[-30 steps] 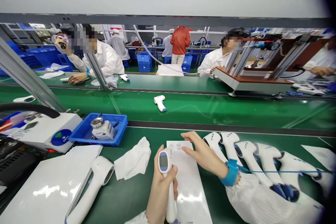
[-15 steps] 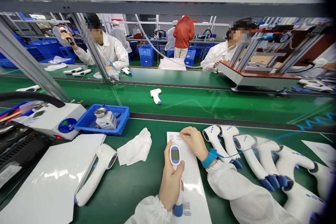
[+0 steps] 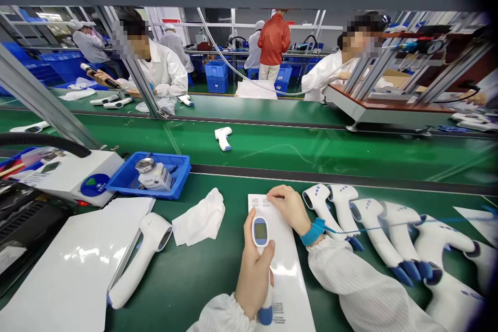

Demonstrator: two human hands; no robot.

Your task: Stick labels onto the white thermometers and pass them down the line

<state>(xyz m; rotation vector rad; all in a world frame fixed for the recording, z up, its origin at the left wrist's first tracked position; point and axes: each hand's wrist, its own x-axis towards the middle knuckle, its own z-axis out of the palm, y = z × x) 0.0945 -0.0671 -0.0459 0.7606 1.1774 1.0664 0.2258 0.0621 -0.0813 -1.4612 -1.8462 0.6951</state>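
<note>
- L hand (image 3: 252, 272): grip closed round the handle of a white handheld device (image 3: 260, 231), screen end up, thumb across its front.
- That device sits over the L part of a long glossy sheet (image 3: 290, 270), lying on the green worktop (image 3: 187, 290).
- R hand (image 3: 290, 208): fingers bent, tips close tog. at the sheet's top end, by small print; can't tell if its grip has hold of anything. Blue wrist strap (image 3: 313, 232) w/ thin cord.
- R of hands: group of similar devices (image 3: 368, 218), handles twd us.
- L of hands: crumpled white cloth (image 3: 200, 218), then a lone device (image 3: 146, 254) beside glossy white sheets (image 3: 66, 270).
- Farther back L: blue tray (image 3: 181, 181) w/ metal-capped bottle (image 3: 155, 174).
</note>
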